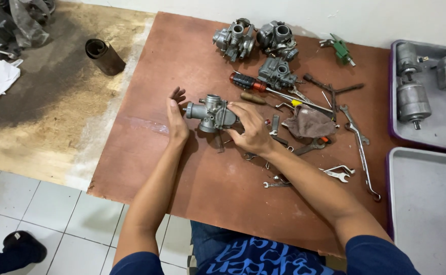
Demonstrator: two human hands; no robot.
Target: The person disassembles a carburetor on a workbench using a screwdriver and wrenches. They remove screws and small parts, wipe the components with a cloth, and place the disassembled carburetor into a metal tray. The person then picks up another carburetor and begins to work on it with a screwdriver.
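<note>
Right hand (251,133) grips the carburetor (211,113) on the brown board (207,193) | left hand (176,119) flat and loose beside it | carburetor looks whole, screwdriver (263,88) and wrenches (357,147) lie untouched

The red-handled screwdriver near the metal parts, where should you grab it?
Probably by the red-and-black handle: it is the thick end of the screwdriver and lies clear at the left. Come from above and the left, since the thin shaft runs right, among other tools.

Grey carburetor (211,113), reddish-brown board (223,188), brown rag (309,124), green tool (341,50).
</note>
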